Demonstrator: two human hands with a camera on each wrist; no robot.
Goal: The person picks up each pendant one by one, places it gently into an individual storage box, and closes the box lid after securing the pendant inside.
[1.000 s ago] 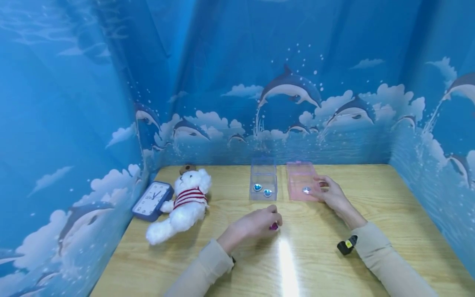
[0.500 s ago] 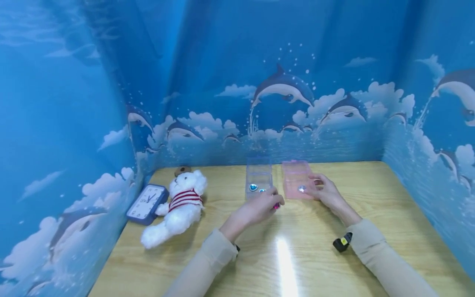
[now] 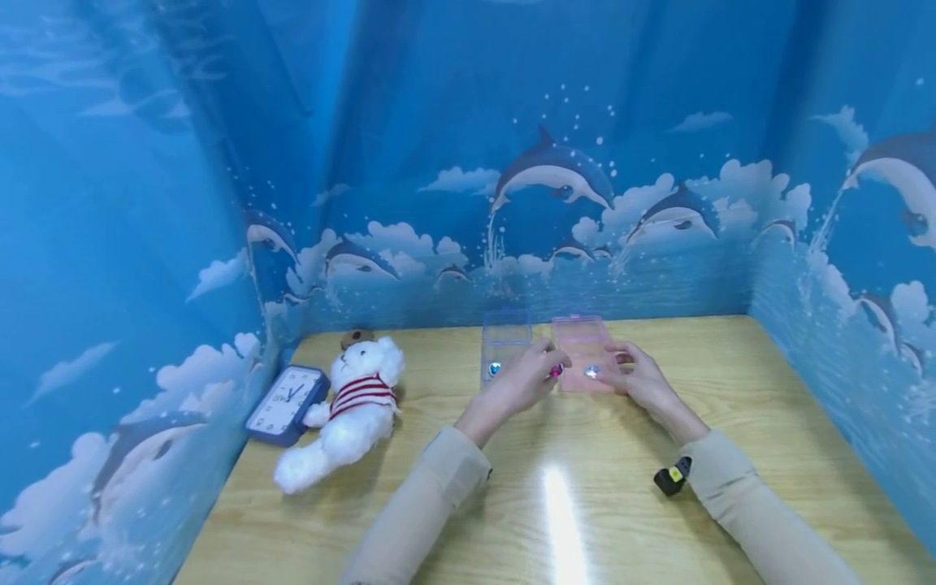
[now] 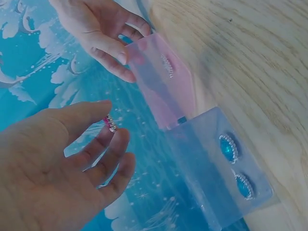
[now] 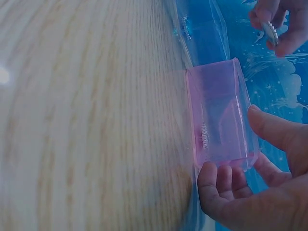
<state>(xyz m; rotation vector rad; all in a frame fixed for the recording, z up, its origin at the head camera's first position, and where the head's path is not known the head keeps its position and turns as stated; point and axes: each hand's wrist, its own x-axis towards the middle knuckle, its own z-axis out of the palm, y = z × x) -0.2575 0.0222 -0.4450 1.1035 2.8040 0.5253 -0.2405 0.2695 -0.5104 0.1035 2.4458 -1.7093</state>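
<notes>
Two bare hands at work above a wood-grained worktop point(image 3: 621, 504), as I view them remotely through the head and wrist cameras. Left hand point(image 3: 521, 382): thumb and index finger pinch a magenta gem point(image 3: 556, 370) with a silver beaded edge; the remaining fingers are bent and apart. In the head view I find this gem at the left edge of the pink box point(image 3: 578, 331); the left wrist view shows it raised, apart from both boxes. Right hand point(image 3: 645, 383): thumb and fingers grip the right side of the pink box, in which lies a clear, beaded gem point(image 3: 591, 371). Just left of it stands the bluish transparent box point(image 3: 506, 331), partly hidden by the left hand; from the left wrist I count two blue gems point(image 4: 228, 148) inside. At far left, a white plush toy point(image 3: 357, 410) in a striped top touches a blue-framed clock point(image 3: 288, 404).
</notes>
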